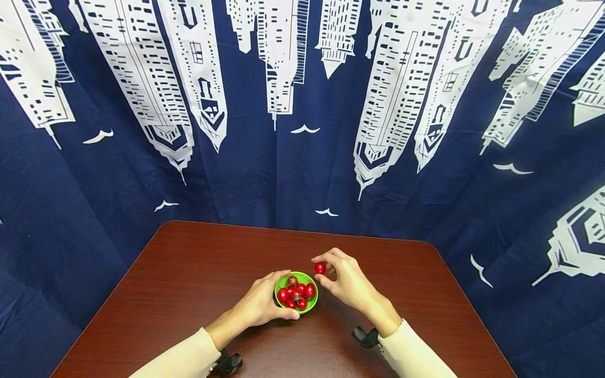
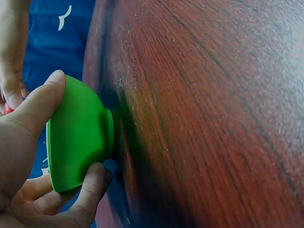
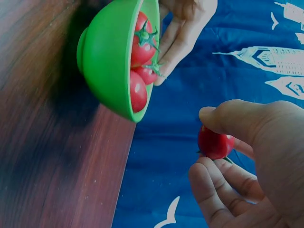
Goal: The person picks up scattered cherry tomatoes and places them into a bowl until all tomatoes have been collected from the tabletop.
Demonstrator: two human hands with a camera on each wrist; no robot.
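Observation:
My left hand (image 1: 259, 300) grips a small green bowl (image 2: 78, 133) from its left side, thumb and fingers spread around the wall. Inside the bowl lie several red cherry tomatoes (image 1: 295, 295), some with green stems on. Just right of the bowl and apart from it, my right hand (image 1: 350, 283) pinches a single cherry tomato (image 3: 214, 142) between thumb and fingertips, held up above the table. Whether the bowl's foot touches the table, I cannot tell. In the left wrist view the bowl's contents are hidden behind its wall.
A dark reddish-brown wooden table (image 1: 198, 278) spreads beneath both hands. Behind it hangs a navy curtain (image 1: 246, 178) with white buildings and birds printed on it. Black straps with a rounded part (image 1: 365, 337) sit at both wrists, by the cream sleeves (image 1: 175, 357).

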